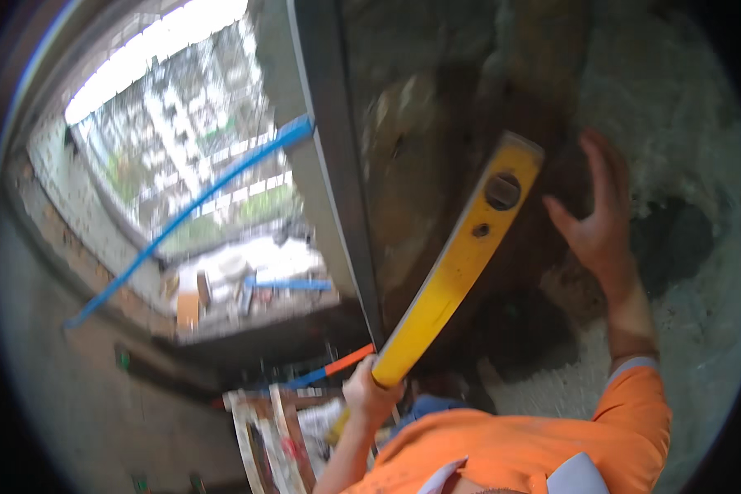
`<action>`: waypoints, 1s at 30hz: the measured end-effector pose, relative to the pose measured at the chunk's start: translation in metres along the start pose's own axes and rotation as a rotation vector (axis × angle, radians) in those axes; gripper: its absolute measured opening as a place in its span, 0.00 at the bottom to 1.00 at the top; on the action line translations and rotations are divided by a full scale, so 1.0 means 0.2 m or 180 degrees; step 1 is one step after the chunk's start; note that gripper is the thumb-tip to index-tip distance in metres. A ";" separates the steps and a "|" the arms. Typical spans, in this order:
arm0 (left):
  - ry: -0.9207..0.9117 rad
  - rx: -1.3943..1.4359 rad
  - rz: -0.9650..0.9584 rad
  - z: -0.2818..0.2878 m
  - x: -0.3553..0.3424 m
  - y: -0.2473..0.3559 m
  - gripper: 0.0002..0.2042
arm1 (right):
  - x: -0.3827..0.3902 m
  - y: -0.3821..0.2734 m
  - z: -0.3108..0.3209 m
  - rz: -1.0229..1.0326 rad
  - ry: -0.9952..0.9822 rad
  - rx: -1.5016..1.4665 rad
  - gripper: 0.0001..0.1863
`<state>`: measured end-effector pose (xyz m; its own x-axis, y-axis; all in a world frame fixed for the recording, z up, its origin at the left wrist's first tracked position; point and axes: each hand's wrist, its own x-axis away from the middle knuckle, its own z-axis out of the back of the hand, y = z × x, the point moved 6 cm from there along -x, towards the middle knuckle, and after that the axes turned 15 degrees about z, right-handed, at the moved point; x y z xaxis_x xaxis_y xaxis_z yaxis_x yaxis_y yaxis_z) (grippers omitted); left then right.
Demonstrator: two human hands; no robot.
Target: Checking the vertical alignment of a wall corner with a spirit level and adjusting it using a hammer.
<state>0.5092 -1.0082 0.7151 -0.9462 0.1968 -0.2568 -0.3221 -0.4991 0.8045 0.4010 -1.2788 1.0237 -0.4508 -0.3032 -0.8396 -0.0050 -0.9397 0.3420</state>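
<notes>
My left hand (369, 387) is closed around the lower end of a yellow spirit level (449, 280), which slants up and to the right in front of a damp, patchy grey wall (675, 123). My right hand (593, 214) is open, fingers apart, just right of the level’s upper end, with nothing in it. A long dark straight bar (335, 198) runs vertically to the left of the level, beside the window opening. My orange sleeve (630, 395) shows at the lower right.
At the left is a window (189, 132) crossed by a blue pipe (198, 202). Small items lie on its sill (214, 317). An orange and blue pipe (346, 360) runs low behind my left hand. A wooden frame (251, 428) stands at the bottom, with blurred objects about it.
</notes>
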 end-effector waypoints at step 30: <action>-0.2143 -0.0343 0.0485 -1.03 -0.35 -0.86 0.29 | -0.27 -0.26 -0.61 -0.2428 0.1615 -0.3729 0.19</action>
<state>0.6255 -1.1095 0.4852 -0.7678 0.5808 0.2705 -0.2214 -0.6368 0.7386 0.5351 -1.2330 1.0002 -0.3173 0.5189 -0.7938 0.7234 -0.4088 -0.5564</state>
